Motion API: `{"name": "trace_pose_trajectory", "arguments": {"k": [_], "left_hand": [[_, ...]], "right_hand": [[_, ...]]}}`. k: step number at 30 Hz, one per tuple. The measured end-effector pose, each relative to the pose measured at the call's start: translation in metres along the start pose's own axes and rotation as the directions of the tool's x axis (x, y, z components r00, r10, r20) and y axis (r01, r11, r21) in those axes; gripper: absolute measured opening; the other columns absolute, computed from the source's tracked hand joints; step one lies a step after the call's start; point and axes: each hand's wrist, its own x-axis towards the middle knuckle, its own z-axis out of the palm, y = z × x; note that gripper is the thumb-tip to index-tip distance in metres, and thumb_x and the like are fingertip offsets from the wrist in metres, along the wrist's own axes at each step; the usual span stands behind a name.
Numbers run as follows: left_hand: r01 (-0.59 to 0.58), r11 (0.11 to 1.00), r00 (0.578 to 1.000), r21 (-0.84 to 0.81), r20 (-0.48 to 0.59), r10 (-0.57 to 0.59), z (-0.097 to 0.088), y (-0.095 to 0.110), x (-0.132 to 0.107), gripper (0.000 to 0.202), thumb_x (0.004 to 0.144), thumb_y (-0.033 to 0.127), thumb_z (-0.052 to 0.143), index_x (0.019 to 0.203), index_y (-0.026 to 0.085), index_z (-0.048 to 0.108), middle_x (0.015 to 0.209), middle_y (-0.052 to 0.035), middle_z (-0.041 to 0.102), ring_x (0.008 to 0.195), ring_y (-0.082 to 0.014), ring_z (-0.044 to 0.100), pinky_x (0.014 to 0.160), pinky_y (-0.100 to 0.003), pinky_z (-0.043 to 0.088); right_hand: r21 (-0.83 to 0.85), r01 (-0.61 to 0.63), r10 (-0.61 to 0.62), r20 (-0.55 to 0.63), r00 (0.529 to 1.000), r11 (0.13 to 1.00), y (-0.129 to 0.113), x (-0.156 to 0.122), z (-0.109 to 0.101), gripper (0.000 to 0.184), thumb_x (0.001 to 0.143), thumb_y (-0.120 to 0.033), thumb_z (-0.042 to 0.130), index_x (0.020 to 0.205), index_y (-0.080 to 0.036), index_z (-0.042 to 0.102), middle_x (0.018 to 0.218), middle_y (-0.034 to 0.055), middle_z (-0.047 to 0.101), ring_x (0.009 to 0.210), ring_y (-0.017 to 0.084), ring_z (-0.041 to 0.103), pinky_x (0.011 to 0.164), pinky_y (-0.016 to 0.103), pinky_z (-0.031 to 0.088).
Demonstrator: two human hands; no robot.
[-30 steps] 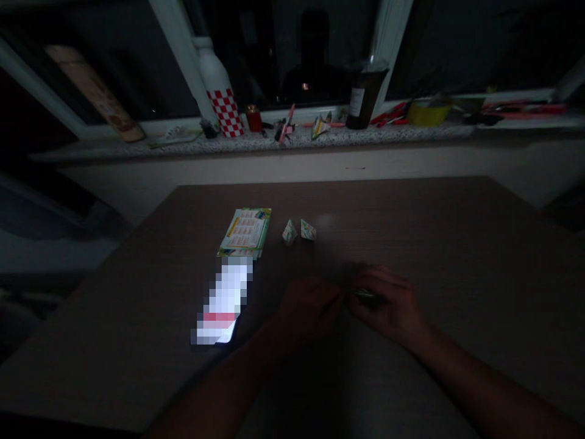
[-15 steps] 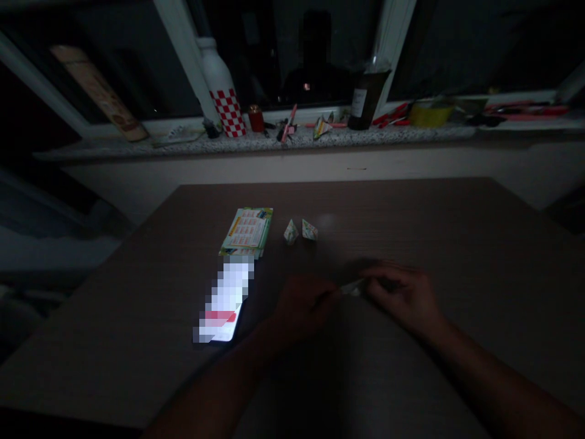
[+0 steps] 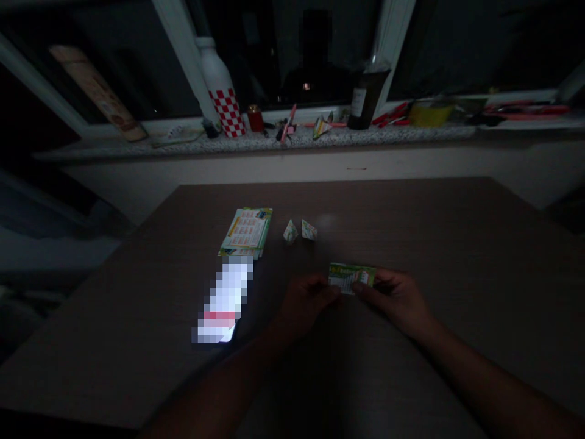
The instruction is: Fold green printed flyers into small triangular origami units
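A small green and white printed paper [image 3: 351, 277] is held upright between both hands, just above the brown table [image 3: 457, 244]. My left hand [image 3: 304, 305] pinches its left edge and my right hand [image 3: 395, 299] pinches its right edge. Beyond them lie two small folded paper pieces [image 3: 299, 231]. A stack of the same printed papers [image 3: 247, 233] sits to the left of those. A lit phone [image 3: 223, 299] lies on the table left of my left hand. The room is very dark.
A stone windowsill [image 3: 274, 141] runs along the back. On it stand a white bottle with red checks [image 3: 222, 88], a dark bottle [image 3: 365, 91], a small red can [image 3: 255, 117], pens and a yellow object [image 3: 429, 113].
The paper was flat and hidden low between my hands; now it is turned up so its printed face shows. Both hands moved slightly away from me.
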Motion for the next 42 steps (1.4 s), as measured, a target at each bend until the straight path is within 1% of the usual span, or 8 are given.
{"name": "trace_pose_trajectory", "arguments": {"k": [8,13,21,26,29,34,39,42], "left_hand": [[0.002,0.99,0.986,0.138,0.164,-0.025,-0.002,-0.003,0.001,0.036,0.082,0.044,0.058,0.068,0.013,0.069,0.063,-0.0027,0.067,0.06,-0.0141,0.059,0.06,-0.025,0.042],[0.042,0.999,0.962,-0.003,0.269,-0.039,-0.002,0.001,0.0,0.036,0.079,0.044,0.061,0.062,0.014,0.068,0.06,-0.0038,0.067,0.058,-0.014,0.059,0.062,-0.025,0.045],[0.176,0.968,0.967,-0.182,0.214,-0.136,0.001,-0.008,0.005,0.034,0.076,0.046,0.064,0.078,0.012,0.066,0.06,-0.0031,0.065,0.051,-0.0127,0.057,0.056,-0.026,0.047],[-0.158,0.987,0.987,-0.013,-0.012,0.158,-0.003,-0.007,0.002,0.047,0.073,0.036,0.07,0.112,0.015,0.055,0.099,-0.009,0.067,0.083,-0.0187,0.064,0.075,-0.032,0.052],[-0.457,0.768,0.86,0.447,0.004,0.51,-0.009,-0.002,-0.001,0.066,0.067,0.031,0.076,0.125,0.021,0.047,0.126,-0.0121,0.053,0.114,-0.0253,0.052,0.092,-0.041,0.046],[-0.652,0.364,0.659,0.665,0.259,0.706,-0.015,0.003,0.0,0.012,0.084,0.02,0.058,0.094,0.02,0.064,0.099,-0.0056,0.064,0.093,-0.0167,0.059,0.084,-0.033,0.049],[-0.625,0.388,0.675,0.677,0.221,0.704,-0.015,0.002,0.001,0.009,0.086,0.019,0.056,0.088,0.016,0.065,0.086,-0.0054,0.066,0.083,-0.015,0.059,0.077,-0.029,0.049],[-0.606,0.431,0.704,0.669,0.198,0.681,-0.014,0.002,-0.001,0.01,0.086,0.02,0.056,0.086,0.016,0.064,0.084,-0.0051,0.066,0.081,-0.0148,0.06,0.076,-0.028,0.049]], "right_hand": [[-0.025,-0.001,0.001,0.03,1.0,1.0,-0.001,-0.001,-0.004,0.033,0.078,-0.048,0.065,0.074,-0.017,0.073,0.068,0.0034,0.07,0.061,0.016,0.063,0.058,0.027,0.05],[-0.006,-0.037,0.036,-0.023,0.999,0.999,-0.001,-0.002,-0.005,0.041,0.079,-0.052,0.061,0.066,-0.015,0.071,0.059,0.0018,0.064,0.051,0.013,0.055,0.05,0.025,0.044],[0.002,-0.04,0.04,0.103,0.994,0.999,-0.001,0.0,-0.005,0.039,0.077,-0.052,0.064,0.062,-0.016,0.067,0.061,0.0022,0.066,0.058,0.015,0.058,0.059,0.027,0.047],[0.096,-0.086,0.073,0.134,0.988,0.992,0.006,0.003,-0.008,0.038,0.082,-0.044,0.061,0.056,-0.016,0.064,0.063,0.0027,0.065,0.066,0.015,0.06,0.07,0.029,0.046],[0.187,-0.154,0.134,0.118,0.984,0.97,0.005,0.005,-0.007,0.037,0.08,-0.042,0.063,0.053,-0.017,0.062,0.052,0.0014,0.06,0.055,0.014,0.055,0.059,0.028,0.044],[0.231,-0.215,0.18,0.165,0.97,0.949,0.003,0.006,-0.003,0.039,0.078,-0.046,0.062,0.053,-0.017,0.057,0.045,-0.0009,0.052,0.042,0.012,0.047,0.045,0.026,0.039],[-0.168,0.033,-0.055,-0.126,0.991,0.985,0.008,0.006,-0.009,0.028,0.084,-0.043,0.057,0.077,-0.017,0.065,0.068,0.004,0.065,0.06,0.016,0.058,0.059,0.03,0.047],[-0.501,0.301,-0.401,-0.102,0.911,0.811,0.003,0.003,-0.01,0.016,0.08,-0.029,0.064,0.093,-0.02,0.065,0.094,0.0081,0.068,0.086,0.022,0.062,0.075,0.035,0.049]]}}
